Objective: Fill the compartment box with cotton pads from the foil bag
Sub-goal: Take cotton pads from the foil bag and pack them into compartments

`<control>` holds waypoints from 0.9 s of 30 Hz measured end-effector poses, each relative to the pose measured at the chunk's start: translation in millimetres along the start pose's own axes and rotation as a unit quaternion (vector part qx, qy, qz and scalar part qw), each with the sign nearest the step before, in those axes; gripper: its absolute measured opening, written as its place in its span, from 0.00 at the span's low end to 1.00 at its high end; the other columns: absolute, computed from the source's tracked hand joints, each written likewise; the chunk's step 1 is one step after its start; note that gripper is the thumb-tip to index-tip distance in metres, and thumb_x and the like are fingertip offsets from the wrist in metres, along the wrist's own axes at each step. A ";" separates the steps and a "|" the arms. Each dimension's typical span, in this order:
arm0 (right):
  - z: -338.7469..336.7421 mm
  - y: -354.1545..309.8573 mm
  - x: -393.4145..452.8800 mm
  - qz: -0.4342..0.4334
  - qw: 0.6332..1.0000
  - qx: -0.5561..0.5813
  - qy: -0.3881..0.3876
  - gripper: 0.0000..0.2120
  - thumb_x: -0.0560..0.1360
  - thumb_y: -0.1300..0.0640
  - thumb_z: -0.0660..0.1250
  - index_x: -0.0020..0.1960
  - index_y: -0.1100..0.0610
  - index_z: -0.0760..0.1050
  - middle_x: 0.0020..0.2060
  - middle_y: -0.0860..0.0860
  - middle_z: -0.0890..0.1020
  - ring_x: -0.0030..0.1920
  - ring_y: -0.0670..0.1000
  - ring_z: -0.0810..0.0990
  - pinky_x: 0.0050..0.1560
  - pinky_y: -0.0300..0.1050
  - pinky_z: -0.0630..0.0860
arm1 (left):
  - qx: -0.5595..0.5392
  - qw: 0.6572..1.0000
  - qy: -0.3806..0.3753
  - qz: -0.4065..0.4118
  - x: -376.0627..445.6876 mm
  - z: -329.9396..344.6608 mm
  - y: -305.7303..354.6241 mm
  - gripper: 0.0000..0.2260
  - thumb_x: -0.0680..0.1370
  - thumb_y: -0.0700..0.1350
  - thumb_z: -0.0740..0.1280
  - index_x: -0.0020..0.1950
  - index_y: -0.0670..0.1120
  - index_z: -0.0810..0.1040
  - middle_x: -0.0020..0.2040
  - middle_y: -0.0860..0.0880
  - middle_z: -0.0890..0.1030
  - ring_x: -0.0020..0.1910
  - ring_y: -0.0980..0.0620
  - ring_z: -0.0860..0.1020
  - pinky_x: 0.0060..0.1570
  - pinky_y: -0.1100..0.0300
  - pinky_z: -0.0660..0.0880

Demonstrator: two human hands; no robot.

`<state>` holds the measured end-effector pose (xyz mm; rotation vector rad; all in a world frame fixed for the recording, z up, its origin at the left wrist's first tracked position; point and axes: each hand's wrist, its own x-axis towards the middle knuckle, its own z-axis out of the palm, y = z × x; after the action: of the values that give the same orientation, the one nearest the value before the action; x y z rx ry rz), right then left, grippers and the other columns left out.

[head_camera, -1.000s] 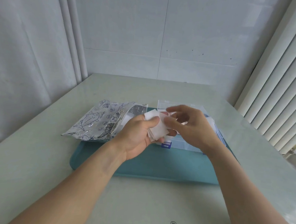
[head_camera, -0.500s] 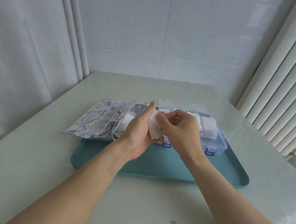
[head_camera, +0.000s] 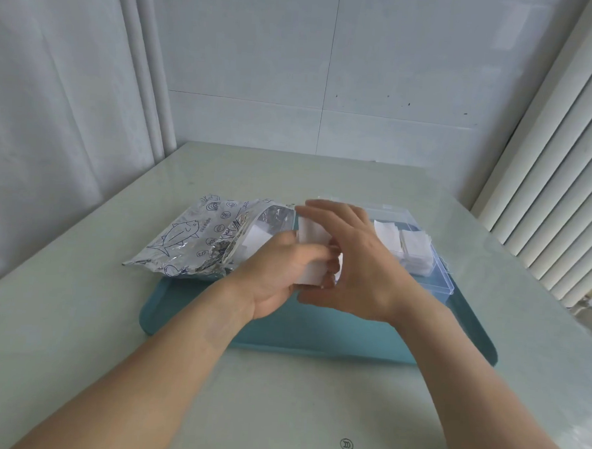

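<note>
In the middle of the frame, your left hand point(head_camera: 278, 271) grips a small stack of white square cotton pads point(head_camera: 315, 256), and your right hand point(head_camera: 357, 262) curls over the same stack from the right, fingers pinching it. The shiny silver foil bag with a fish drawing point(head_camera: 201, 243) lies open to the left. The clear plastic compartment box point(head_camera: 436, 276), with pads inside, sits right of your hands on the flat teal tray point(head_camera: 316, 332).
</note>
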<state>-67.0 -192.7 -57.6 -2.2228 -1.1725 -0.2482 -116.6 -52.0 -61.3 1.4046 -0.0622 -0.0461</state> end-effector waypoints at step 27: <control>-29.0 10.4 -4.9 0.152 0.956 0.237 -0.078 0.15 0.73 0.54 0.76 0.58 0.53 0.80 0.59 0.49 0.81 0.53 0.49 0.83 0.55 0.44 0.77 | 0.086 0.990 -0.110 -0.026 -7.8 0.3 -0.1 0.07 0.76 0.30 0.69 0.46 0.40 0.76 0.41 0.41 0.75 0.34 0.51 0.74 0.31 0.63 0.70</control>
<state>-58.4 -217.7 -40.9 -1.9741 -0.8363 0.3107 -124.5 -51.8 -61.5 1.5688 -0.2166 -0.2437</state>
